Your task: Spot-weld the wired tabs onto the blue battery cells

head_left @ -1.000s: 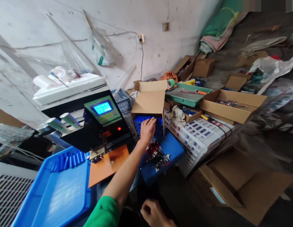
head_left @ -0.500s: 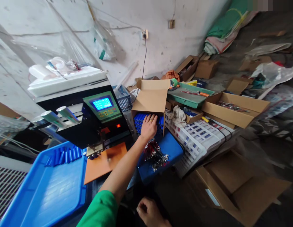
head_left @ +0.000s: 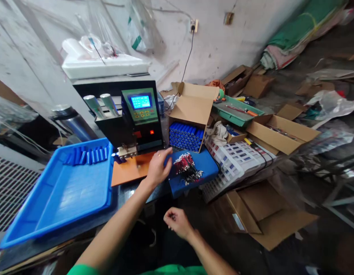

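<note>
My left hand (head_left: 157, 168) hovers with curled fingers over the seam between an orange board (head_left: 128, 173) and a blue pad (head_left: 207, 164); what it holds is hidden. A bundle of red-sleeved wires (head_left: 187, 168) lies on that pad just right of it. Behind stands an open cardboard box (head_left: 194, 105) stacked with blue cylindrical cells (head_left: 185, 136). My right hand (head_left: 176, 222) sits low near my body, closed in a loose pinch. A black machine with a green control panel (head_left: 141, 109) stands behind the orange board.
A big blue tray (head_left: 65, 194) at the left holds a row of blue cells (head_left: 89, 156). A white slotted crate (head_left: 240, 156), a green tray (head_left: 237, 110) and open cartons (head_left: 282, 131) fill the right. A flattened carton (head_left: 265, 215) lies on the floor.
My left hand has pulled back from the box of blue cells toward the orange board. The camera has shifted, and my right hand shows higher in view.
</note>
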`<state>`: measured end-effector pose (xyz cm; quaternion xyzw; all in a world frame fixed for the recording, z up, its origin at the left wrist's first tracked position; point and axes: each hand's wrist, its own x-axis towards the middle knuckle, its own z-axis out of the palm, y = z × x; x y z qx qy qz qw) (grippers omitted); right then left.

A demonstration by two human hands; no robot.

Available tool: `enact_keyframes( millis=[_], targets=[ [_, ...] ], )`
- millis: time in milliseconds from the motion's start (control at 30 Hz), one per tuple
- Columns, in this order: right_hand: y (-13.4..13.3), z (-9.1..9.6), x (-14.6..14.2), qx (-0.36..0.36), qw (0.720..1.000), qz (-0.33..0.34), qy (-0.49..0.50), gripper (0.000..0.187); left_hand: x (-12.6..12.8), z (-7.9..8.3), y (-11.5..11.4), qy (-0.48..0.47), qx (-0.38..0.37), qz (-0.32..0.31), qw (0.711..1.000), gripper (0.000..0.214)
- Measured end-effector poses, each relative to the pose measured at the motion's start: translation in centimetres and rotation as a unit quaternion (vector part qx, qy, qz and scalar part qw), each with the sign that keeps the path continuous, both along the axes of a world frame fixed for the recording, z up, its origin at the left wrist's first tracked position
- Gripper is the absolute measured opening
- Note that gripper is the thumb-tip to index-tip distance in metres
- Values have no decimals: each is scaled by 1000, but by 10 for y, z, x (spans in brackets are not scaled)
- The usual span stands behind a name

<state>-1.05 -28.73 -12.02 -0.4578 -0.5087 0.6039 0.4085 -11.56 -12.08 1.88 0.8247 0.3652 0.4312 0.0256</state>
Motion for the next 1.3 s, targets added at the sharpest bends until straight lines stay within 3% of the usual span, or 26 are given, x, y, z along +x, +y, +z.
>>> enact_keyframes(
  millis=[67, 133, 200, 267, 367, 467, 667, 767, 833, 900, 933, 1033, 1100, 1133, 1200, 1300],
  targets=[
    [17, 26, 20, 38, 999, -19, -9, 27, -33, -21, -41, -16, -10, 10, 1000, 31],
    [43, 52, 42, 98, 989, -95, -55, 28, -57, -44, -74, -11, -29, 25, 999, 21],
    [76, 75, 61, 144, 965, -185, -115, 27, -71, -65, -95, -21, -51, 44, 998, 16],
    [109, 93, 74, 193, 931, -219, -219, 21, -77, -81, -103, -46, -70, 63, 994, 16],
    [143, 107, 79, 227, 882, -145, -387, 15, -78, -91, -104, -81, -99, 89, 988, 17],
    [152, 111, 72, 228, 834, -50, -499, 15, -76, -93, -102, -89, -133, 102, 982, 20],
    [140, 113, 45, 267, 765, 127, -572, 16, -74, -96, -103, -101, -153, 105, 977, 22],
    [135, 114, 35, 276, 718, 171, -616, 17, -74, -97, -103, -96, -154, 109, 977, 21],
    [134, 114, 33, 282, 702, 182, -629, 17, -74, -98, -103, -98, -155, 112, 977, 21],
    [136, 112, 36, 293, 716, 185, -607, 16, -74, -97, -103, -102, -161, 112, 975, 22],
    [138, 110, 39, 301, 737, 177, -578, 14, -73, -97, -103, -105, -165, 111, 974, 22],
    [148, 106, 47, 307, 852, 79, -417, 8, -73, -97, -103, -124, -182, 111, 969, 21],
    [154, 107, 50, 266, 929, -32, -256, 5, -73, -97, -103, -148, -197, 112, 963, 22],
    [157, 109, 51, 231, 954, -86, -169, 8, -73, -96, -103, -164, -204, 112, 959, 22],
    [161, 114, 49, 156, 975, -162, -4, 16, -73, -91, -103, -196, -211, 112, 951, 23],
    [159, 124, 43, 84, 961, -202, 169, 23, -70, -77, -105, -234, -206, 111, 944, 24]
  ],
)
